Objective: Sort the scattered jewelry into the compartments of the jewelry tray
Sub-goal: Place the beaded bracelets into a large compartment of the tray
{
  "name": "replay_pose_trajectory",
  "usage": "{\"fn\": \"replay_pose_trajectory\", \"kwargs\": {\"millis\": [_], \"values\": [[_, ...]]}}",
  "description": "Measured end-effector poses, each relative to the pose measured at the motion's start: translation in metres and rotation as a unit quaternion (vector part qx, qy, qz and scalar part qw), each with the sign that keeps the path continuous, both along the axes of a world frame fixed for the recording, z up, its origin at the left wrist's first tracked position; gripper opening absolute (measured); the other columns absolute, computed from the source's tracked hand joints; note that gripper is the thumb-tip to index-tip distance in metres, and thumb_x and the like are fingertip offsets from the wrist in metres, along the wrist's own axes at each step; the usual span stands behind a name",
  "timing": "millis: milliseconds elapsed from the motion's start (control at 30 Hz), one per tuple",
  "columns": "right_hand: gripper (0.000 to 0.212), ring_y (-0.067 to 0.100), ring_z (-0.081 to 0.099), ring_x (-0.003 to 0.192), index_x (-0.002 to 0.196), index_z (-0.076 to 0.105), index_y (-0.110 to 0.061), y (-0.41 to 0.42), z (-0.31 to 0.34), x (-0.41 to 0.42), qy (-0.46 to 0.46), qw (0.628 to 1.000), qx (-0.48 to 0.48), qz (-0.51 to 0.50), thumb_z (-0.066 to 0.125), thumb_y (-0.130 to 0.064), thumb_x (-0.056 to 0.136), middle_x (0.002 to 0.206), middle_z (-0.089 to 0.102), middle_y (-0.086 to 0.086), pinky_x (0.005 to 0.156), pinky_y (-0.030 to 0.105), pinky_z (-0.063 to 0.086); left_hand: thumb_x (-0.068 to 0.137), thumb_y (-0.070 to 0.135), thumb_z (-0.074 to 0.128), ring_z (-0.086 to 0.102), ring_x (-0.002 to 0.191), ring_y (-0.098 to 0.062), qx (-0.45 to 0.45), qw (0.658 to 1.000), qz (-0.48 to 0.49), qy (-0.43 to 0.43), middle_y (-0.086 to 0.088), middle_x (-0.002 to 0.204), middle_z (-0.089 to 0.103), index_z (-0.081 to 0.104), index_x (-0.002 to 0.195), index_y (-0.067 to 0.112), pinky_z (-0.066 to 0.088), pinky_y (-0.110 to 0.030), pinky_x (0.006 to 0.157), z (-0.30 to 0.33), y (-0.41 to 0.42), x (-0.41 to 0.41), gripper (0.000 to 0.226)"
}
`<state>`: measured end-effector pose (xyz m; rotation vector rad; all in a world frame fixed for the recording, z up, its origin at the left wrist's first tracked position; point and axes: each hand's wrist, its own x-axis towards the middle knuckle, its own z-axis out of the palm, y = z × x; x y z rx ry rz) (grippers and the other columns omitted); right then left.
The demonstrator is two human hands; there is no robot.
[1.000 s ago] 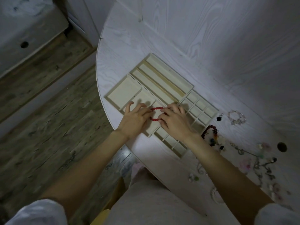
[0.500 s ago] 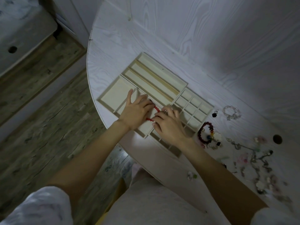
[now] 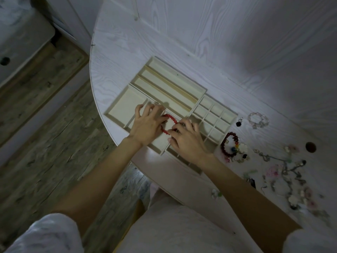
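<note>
While both hands stay at frame centre, left hand (image 3: 145,127) and right hand (image 3: 186,138) fingers now pinch red bracelet (image 3: 169,123) wider inside tray (image 3: 125,108) compartment; placement nearly done.

The tray (image 3: 175,84) lies on the table (image 3: 127,42) in front of you, near its left edge. Your left hand (image 3: 147,126) and right hand (image 3: 186,141) rest side by side over the tray's near middle, with the bracelet (image 3: 170,123) between them, in a near compartment. Long compartments run along the tray's far side, small ones fill its right end. Right of the tray, on the table, lie a beaded bracelet (image 3: 229,145) and, farther back, a clear bracelet (image 3: 259,120). The loose jewelry (image 3: 288,172) spreads farther right.
</note>
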<state>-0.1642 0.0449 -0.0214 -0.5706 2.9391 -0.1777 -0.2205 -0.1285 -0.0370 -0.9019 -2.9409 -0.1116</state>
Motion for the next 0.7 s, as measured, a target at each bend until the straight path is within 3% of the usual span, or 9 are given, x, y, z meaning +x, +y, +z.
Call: {"fn": "replay_pose_trajectory", "kwargs": {"millis": [300,433,567,633,700], "values": [[0.05,0.023,0.045,0.111,0.11,0.067,-0.017,-0.002,0.003,-0.001,-0.009,1.0,-0.024,-0.018,0.026,-0.04,0.092,0.115,0.063,0.001,0.087,0.035,0.026,0.088,0.045,0.035,0.036,0.114,-0.026,0.036,0.995,0.047,-0.078,-0.002,0.126,0.053,0.066,0.115,0.031,0.02,-0.047,0.097,0.005,-0.001,0.011,0.044],[0.033,0.021,0.047,0.111,0.111,0.066,-0.02,0.014,0.022,0.006,0.054,0.991,-0.121,-0.03,0.042,-0.031,0.093,0.112,0.065,-0.002,0.088,0.035,0.027,0.09,0.036,0.044,0.055,0.098,-0.028,0.155,0.983,0.057,-0.074,-0.006,0.114,0.06,0.066,0.11,0.019,0.043,-0.041,0.084,0.025,0.007,0.021,0.035],[0.022,0.022,0.052,0.099,0.098,0.071,-0.012,0.074,0.04,0.042,0.16,0.957,-0.198,-0.135,0.051,-0.017,0.09,0.092,0.068,0.001,0.08,0.033,0.037,0.093,0.028,0.048,0.059,0.086,-0.015,0.297,0.95,0.046,-0.089,-0.001,0.102,0.065,0.065,0.11,0.016,0.045,-0.025,0.072,0.057,0.044,0.053,0.026],[0.027,0.027,0.054,0.095,0.096,0.07,-0.011,0.11,0.031,0.064,0.138,0.95,-0.171,-0.222,0.045,-0.02,0.09,0.09,0.068,0.005,0.078,0.036,0.04,0.092,0.025,0.048,0.059,0.085,-0.016,0.322,0.938,0.014,-0.123,0.0,0.095,0.067,0.066,0.107,0.015,0.046,-0.025,0.07,0.063,0.072,0.067,0.025],[0.033,0.033,0.055,0.096,0.1,0.07,-0.012,0.142,0.017,0.081,0.089,0.948,-0.129,-0.276,0.042,-0.024,0.087,0.098,0.067,0.01,0.08,0.04,0.043,0.088,0.023,0.048,0.056,0.082,-0.02,0.292,0.947,-0.048,-0.123,-0.001,0.089,0.067,0.068,0.1,0.014,0.043,-0.028,0.069,0.055,0.107,0.075,0.025]]}}
